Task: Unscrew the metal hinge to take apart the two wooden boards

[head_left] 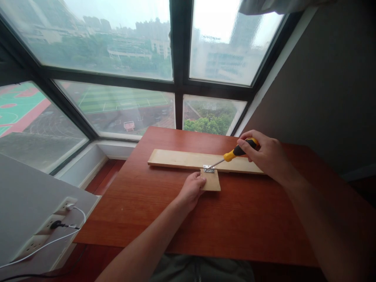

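My right hand (264,152) is closed around the yellow and black handle of a screwdriver (229,156). The screwdriver slants down to the left, its tip at a small silver metal hinge (209,169). The hinge lies across the edge of a long pale wooden board (176,157) and the top of a small square wooden piece (212,182). My left hand (192,190) grips the small piece by its left side, thumb on top and the other fingers partly hidden beneath. Whether the tip sits in a screw is too small to tell.
The boards are on a reddish-brown wooden table (141,207). Beyond its far edge stand dark-framed windows (178,86). At the left, a low white wall carries sockets (48,225) with plugged-in cables (67,226). A grey wall (311,90) rises on the right.
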